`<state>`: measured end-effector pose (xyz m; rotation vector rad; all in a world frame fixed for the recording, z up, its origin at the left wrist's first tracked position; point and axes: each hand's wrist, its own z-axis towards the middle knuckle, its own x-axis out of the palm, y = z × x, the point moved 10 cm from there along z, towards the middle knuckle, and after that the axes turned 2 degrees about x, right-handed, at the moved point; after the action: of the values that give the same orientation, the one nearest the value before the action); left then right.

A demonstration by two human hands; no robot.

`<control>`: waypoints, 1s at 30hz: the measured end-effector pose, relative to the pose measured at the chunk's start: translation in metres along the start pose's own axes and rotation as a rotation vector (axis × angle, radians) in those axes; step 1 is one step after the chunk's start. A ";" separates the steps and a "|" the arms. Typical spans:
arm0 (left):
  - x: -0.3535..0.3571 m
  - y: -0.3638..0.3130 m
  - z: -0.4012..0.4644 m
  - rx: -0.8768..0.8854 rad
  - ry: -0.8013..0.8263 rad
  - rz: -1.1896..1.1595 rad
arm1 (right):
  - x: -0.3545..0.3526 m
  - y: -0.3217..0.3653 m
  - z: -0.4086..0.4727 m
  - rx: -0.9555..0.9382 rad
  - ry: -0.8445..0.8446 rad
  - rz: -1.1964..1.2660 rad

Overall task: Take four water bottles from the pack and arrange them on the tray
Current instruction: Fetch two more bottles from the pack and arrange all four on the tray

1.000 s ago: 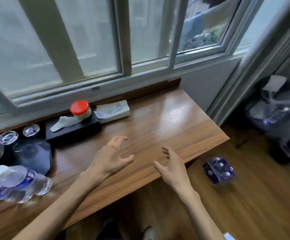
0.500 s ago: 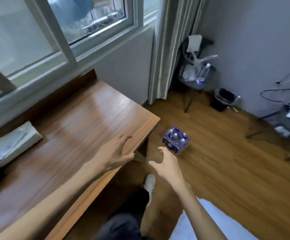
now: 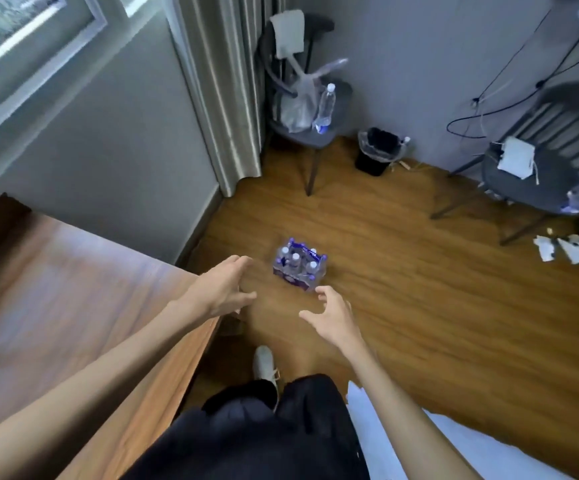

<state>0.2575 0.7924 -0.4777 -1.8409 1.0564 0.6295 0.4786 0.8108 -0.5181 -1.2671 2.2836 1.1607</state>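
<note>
A shrink-wrapped pack of water bottles (image 3: 299,265) with purple labels and white caps stands on the wooden floor, just past the table's corner. My left hand (image 3: 219,292) hovers open above the table's right edge, to the left of the pack. My right hand (image 3: 333,315) is open with curled fingers, below and slightly right of the pack. Neither hand touches it. The tray is out of view.
The wooden table (image 3: 73,306) fills the left side. A grey chair (image 3: 310,133) with a bag and a single bottle stands by the curtain (image 3: 225,98). A black bin (image 3: 376,150) sits beyond it, and a second chair (image 3: 537,181) with cables stands at right.
The view has swung right, away from the table with its bottles and tissue box, toward the floor. The pack is now centred, and both hands have moved off the table toward it.
</note>
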 end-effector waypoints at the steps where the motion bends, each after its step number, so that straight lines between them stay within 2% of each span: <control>1: 0.003 0.001 0.016 -0.011 0.021 0.001 | -0.004 -0.004 0.014 0.029 0.004 -0.002; 6: 0.017 -0.006 0.098 -0.058 0.105 -0.028 | -0.024 -0.029 0.089 0.176 0.024 -0.007; 16: 0.063 -0.004 0.270 -0.235 0.186 -0.082 | -0.044 -0.071 0.268 0.251 0.122 -0.105; 23: 0.145 0.042 0.387 -0.296 0.242 -0.093 | 0.023 -0.104 0.401 0.251 0.172 -0.129; 30: 0.272 0.115 0.501 -0.310 0.281 -0.085 | 0.109 -0.181 0.543 0.284 0.163 -0.231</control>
<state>0.2981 1.0965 -0.9717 -2.2832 1.1001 0.5151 0.4915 1.1075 -1.0197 -1.5059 2.2378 0.6515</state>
